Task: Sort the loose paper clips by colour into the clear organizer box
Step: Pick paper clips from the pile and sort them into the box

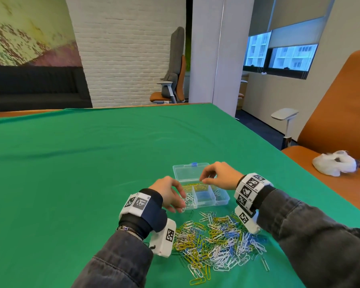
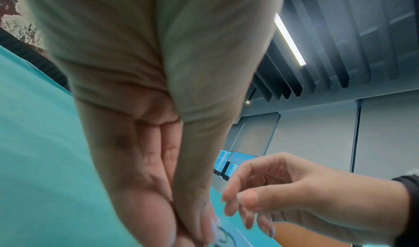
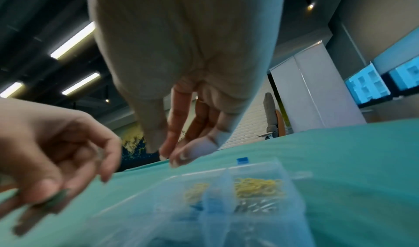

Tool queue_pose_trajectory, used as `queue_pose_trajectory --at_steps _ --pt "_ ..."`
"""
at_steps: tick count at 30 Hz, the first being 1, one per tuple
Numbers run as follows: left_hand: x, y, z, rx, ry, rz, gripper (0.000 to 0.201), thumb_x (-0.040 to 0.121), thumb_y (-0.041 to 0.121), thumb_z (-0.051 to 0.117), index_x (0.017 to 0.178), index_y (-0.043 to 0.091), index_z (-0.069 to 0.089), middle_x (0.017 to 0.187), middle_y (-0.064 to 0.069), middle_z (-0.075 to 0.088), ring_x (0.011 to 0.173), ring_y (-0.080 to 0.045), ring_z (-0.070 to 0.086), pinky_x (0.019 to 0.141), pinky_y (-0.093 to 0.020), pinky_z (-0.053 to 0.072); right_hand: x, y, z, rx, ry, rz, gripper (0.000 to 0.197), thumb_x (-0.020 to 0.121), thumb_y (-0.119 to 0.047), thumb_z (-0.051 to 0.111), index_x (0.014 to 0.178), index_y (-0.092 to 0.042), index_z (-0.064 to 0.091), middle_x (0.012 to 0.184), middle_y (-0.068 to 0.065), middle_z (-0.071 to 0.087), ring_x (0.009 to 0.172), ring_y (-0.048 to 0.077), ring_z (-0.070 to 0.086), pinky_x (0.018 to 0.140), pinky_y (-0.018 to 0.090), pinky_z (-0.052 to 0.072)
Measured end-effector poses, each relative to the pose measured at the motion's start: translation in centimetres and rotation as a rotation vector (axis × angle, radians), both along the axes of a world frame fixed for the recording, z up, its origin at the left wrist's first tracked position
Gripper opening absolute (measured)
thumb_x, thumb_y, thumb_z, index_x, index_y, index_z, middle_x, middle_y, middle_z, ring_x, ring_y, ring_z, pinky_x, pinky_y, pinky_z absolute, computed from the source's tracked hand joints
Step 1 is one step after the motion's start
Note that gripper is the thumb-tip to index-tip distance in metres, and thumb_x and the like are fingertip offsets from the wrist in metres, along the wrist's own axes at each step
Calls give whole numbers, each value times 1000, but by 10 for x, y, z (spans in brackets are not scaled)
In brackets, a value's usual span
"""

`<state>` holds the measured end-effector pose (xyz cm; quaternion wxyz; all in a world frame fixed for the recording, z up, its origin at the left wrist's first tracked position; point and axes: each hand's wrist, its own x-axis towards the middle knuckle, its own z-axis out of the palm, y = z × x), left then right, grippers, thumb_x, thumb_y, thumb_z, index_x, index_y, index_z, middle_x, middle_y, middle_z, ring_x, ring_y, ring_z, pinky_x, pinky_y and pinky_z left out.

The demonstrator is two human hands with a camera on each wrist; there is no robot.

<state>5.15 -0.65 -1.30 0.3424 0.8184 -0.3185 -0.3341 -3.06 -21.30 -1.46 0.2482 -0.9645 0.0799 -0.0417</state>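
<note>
The clear organizer box (image 1: 202, 196) sits open on the green-covered bench (image 1: 92, 163), its lid folded back away from the person, with the heap of loose paper clips (image 1: 214, 240) just in front of it. Yellow clips already fill a far compartment, blue a middle one, and white ones the near-left cell.

The left hand (image 1: 168, 194) hangs over that near-left corner, fingers curled downward, a single white paper clip (image 1: 183, 209) at its fingertips by the box's near wall; whether it is pinched or just released is hard to tell. The right hand (image 1: 218, 176) hovers over the far compartments, thumb and forefinger drawn close together, but nothing can be made out between them.

This looks like the drop-off phase of a sorting cycle, well short of done given the heap. Next, each hand likely needs to reach for the heap and single out one clip of a chosen colour without dragging tangled neighbours.
</note>
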Motion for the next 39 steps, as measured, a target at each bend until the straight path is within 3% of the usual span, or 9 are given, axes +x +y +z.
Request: queue_pose_trajectory --at_steps 4,8,12,19,22,26,32,39 --pt "-2 -2 0 -48 16 -4 23 80 -3 73 99 1 60 76 -11 71 62 -16 68 62 -24 58 -13 19 1 305 80 165 15 84 -19 74 97 -13 71 96 7 73 78 7 66 72 22 55" --pt "-2 -3 -1 -58 0 -4 30 78 -4 75 103 0 61 80 -13 71 66 -18 69 69 -28 60 -18 29 -2 402 136 223 21 79 -13 77 96 -4 69 85 13 72 75 17 67 75 30 57" --pt "-4 -5 -1 -61 26 -37 30 79 -2 75 106 -1 61 78 -10 70 67 -18 69 66 -25 59 -19 36 -7 379 180 209 10 79 -15 78 83 -10 70 71 5 71 63 16 67 61 21 52" --pt "-5 -3 2 -38 13 -55 20 80 2 75 95 3 63 75 -8 70 66 -14 68 63 -22 58 -20 32 -6 393 161 201 7 88 -16 68 88 -10 73 80 5 74 62 14 66 61 23 54" --pt "-1 -1 3 -30 -13 -43 17 79 3 76 90 5 64 80 -11 70 68 -16 67 64 -23 58 -21 21 1 305 95 111 10 89 -22 67 89 -15 74 84 5 75 65 10 66 61 23 54" --pt "3 2 3 -30 -23 -36 14 80 2 75 86 8 64 76 -8 70 65 -14 66 59 -20 55 -26 2 6 109 18 -81 10 85 -27 72 83 -18 75 74 -5 71 60 5 61 55 15 48" --pt "3 1 2 1 -59 -80 13 83 0 72 85 12 66 73 -2 67 64 -10 62 60 -19 54 -30 -18 -1 18 -12 -222 14 82 -28 75 77 -15 71 77 1 69 64 4 57 60 14 45" --pt "1 1 1 22 -88 -83 9 84 8 73 90 13 69 84 -6 69 72 -13 61 60 -18 49 -28 -9 2 58 59 -103 12 87 -28 70 83 -17 70 82 -2 68 61 2 58 60 12 44"
